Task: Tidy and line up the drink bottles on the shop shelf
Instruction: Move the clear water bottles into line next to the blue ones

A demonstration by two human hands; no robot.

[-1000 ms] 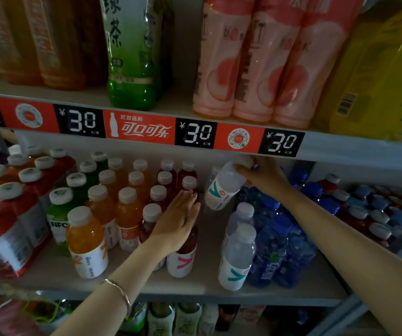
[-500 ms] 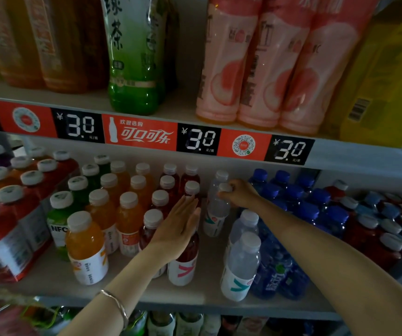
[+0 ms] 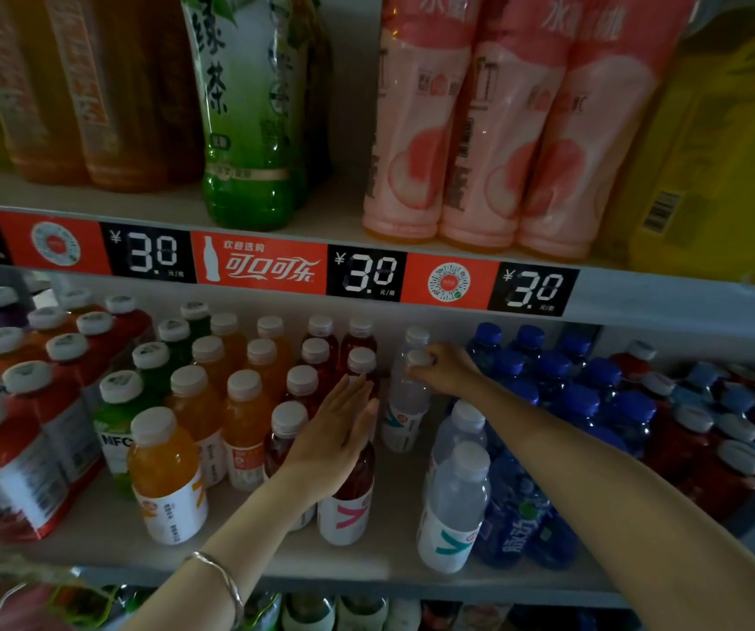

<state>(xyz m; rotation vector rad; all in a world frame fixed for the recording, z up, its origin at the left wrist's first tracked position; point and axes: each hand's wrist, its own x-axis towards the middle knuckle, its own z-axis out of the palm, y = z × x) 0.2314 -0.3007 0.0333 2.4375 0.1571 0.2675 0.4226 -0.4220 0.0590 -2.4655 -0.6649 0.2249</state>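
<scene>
A dim shop shelf (image 3: 380, 569) is carrying rows of white-capped drink bottles; at its near edge a left forearm wearing a silver bangle (image 3: 225, 580) is reaching in from below; an orange bottle (image 3: 166, 475) is standing at the front left, and a front clear bottle (image 3: 453, 507) is standing at the front right, with blue bottles (image 3: 525, 530) crowding just beside it. Between them a red bottle (image 3: 346, 503) is standing upright; the left hand (image 3: 334, 430) is lying flat against its upper part, fingers straight and together, gripping nothing. Farther in, the right hand (image 3: 446, 368) is curling its fingers round the cap of a held clear bottle (image 3: 405, 403); that bottle is standing upright on the shelf, third from the front in the clear row, sitting slightly left of the two ahead of it and just right of the red row; one more clear bottle is showing behind it. Above, a price strip (image 3: 266, 271) is displaying "3.0" tags; on the upper shelf a green tea bottle (image 3: 248, 129) and pink bottles (image 3: 480, 152) are standing at the front edge.
</scene>
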